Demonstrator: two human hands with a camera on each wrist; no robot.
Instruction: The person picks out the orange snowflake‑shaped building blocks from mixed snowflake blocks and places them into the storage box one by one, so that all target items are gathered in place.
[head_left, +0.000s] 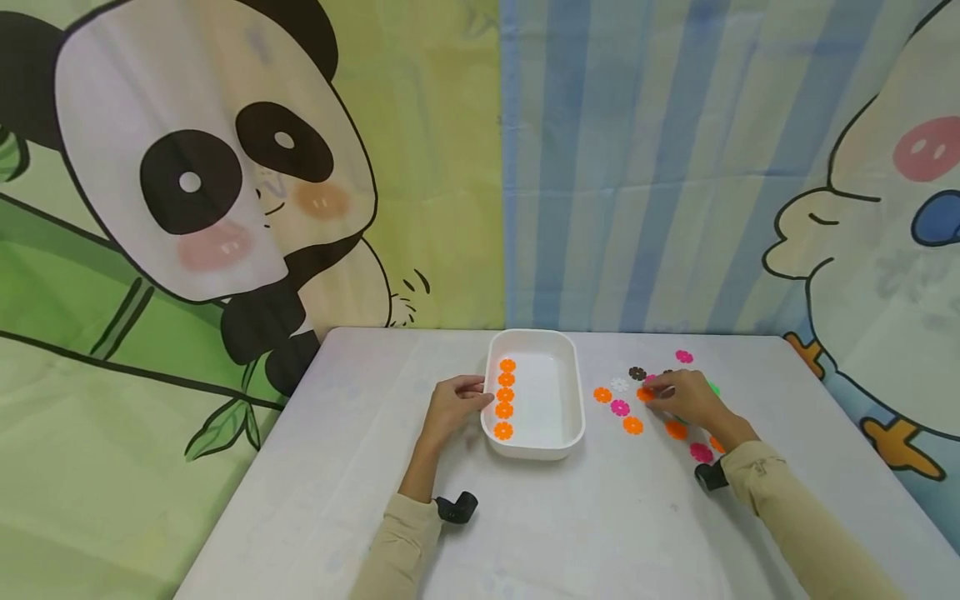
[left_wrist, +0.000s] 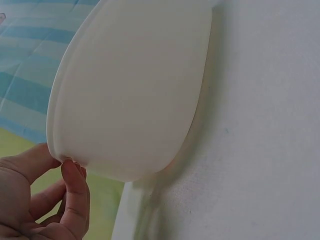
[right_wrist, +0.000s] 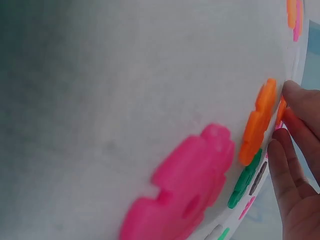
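Note:
A white plastic tray (head_left: 546, 404) stands on the table, with a column of several orange flower-shaped discs (head_left: 505, 395) along the inside of its left part. My left hand (head_left: 450, 410) pinches the tray's left rim between thumb and fingers; the left wrist view shows the tray's outer wall (left_wrist: 130, 90) beside the fingertips. To the right of the tray, my right hand (head_left: 693, 402) pinches an orange flower-shaped disc (head_left: 644, 394) at the table surface. In the right wrist view, the fingers partly hide this orange disc (right_wrist: 281, 111).
Loose flower discs lie scattered around the right hand: orange (head_left: 633, 426), pink (head_left: 620, 407), white (head_left: 618, 384), dark brown (head_left: 637, 373) and green (head_left: 714, 388). A pink disc (head_left: 701, 452) lies near the right wrist. The table (head_left: 600, 533) meets a printed curtain (head_left: 600, 167) at its back edge.

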